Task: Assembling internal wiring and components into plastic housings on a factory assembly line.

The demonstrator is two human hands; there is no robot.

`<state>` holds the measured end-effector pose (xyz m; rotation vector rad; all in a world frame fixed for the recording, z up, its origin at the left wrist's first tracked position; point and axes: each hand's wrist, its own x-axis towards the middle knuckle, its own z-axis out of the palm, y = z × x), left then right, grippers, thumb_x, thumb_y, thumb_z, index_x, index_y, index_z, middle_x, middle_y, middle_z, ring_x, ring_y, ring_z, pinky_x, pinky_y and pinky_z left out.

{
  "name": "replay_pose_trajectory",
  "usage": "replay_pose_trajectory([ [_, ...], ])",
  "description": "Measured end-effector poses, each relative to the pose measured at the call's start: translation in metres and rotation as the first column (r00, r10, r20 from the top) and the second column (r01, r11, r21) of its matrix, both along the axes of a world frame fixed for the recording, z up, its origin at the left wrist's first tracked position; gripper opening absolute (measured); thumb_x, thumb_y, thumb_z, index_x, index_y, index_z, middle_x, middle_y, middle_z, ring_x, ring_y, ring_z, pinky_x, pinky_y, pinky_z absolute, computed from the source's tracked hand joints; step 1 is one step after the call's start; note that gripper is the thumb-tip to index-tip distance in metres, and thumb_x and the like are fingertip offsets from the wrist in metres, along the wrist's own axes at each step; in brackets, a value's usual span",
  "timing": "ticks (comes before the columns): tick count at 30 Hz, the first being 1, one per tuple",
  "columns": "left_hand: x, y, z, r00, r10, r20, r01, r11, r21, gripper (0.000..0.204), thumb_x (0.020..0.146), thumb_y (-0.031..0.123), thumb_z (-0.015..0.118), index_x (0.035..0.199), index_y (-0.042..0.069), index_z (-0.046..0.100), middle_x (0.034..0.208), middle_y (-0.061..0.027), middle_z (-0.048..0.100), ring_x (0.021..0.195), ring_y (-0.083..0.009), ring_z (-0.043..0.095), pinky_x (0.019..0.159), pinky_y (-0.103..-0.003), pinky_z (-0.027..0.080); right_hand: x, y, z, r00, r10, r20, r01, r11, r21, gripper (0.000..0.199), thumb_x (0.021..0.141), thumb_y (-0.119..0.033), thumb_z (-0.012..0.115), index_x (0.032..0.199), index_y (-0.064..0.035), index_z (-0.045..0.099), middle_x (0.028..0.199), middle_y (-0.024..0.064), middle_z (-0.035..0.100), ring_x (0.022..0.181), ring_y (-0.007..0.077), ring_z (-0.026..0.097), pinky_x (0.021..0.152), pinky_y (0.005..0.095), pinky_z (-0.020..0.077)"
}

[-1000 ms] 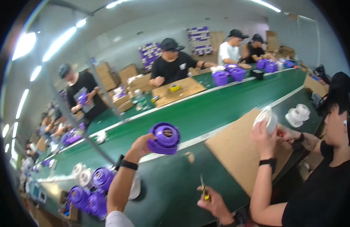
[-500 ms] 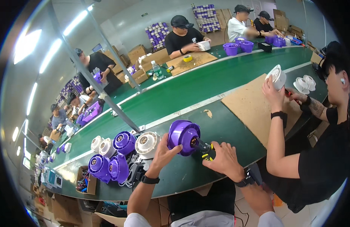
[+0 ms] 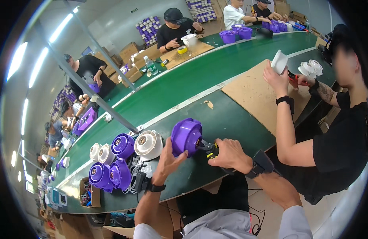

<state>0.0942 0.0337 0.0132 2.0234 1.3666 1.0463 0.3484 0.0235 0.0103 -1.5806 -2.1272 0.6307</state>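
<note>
My left hand [image 3: 165, 162] grips a purple round plastic housing [image 3: 183, 137] by its lower left side, raised above the green table. The housing is tilted, its metal-fitted centre turned toward my right. In my right hand [image 3: 233, 154], closed around the handles, is a pair of pliers [image 3: 210, 147] with black and yellow grips. The plier jaws reach the housing's centre; what they pinch there is too small to make out. Left of my left hand stand a white round housing [image 3: 148, 144] and another purple housing [image 3: 123, 145], both showing metal fittings at the middle.
More purple housings [image 3: 99, 174] and a small cardboard box of tools [image 3: 88, 192] lie at the left. White cables [image 3: 133, 175] are bunched nearby. A metal post [image 3: 112, 112] rises beyond. On the right, a co-worker [image 3: 331, 139] works over a cardboard sheet [image 3: 251, 99].
The view has shifted, moving the table scene leftward. The held housing has turned, its centre facing more to the right. My right fingers are wrapped more closely around the pliers.
</note>
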Motion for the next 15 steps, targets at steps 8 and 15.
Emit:
replay_pose_trajectory([
  [8, -0.007, 0.033, 0.036, 0.981, 0.062, -0.182, -0.068, 0.997, -0.030, 0.055, 0.084, 0.033, 0.071, 0.120, -0.004, 0.051, 0.109, -0.0214, 0.063, 0.092, -0.0296, 0.065, 0.081, -0.039, 0.052, -0.026, -0.012, -0.003, 0.952, -0.154, 0.265, -0.004, 0.858, 0.514, 0.053, 0.056, -0.034, 0.076, 0.093, -0.0039, 0.053, 0.075, 0.0101, 0.049, 0.074, 0.0250, 0.048, 0.068, 0.0398, 0.0316],
  [15, 0.038, 0.030, 0.016, 0.843, 0.422, -0.334, -0.290, 0.879, 0.379, 0.052, 0.086, 0.046, 0.068, 0.112, 0.002, 0.057, 0.100, -0.0202, 0.063, 0.083, -0.0402, 0.065, 0.070, -0.047, 0.051, -0.022, -0.021, 0.011, 0.941, -0.186, 0.283, 0.056, 0.909, 0.412, 0.052, 0.058, -0.035, 0.075, 0.094, -0.0018, 0.057, 0.078, 0.0142, 0.056, 0.076, 0.0288, 0.054, 0.070, 0.0406, 0.0378],
])
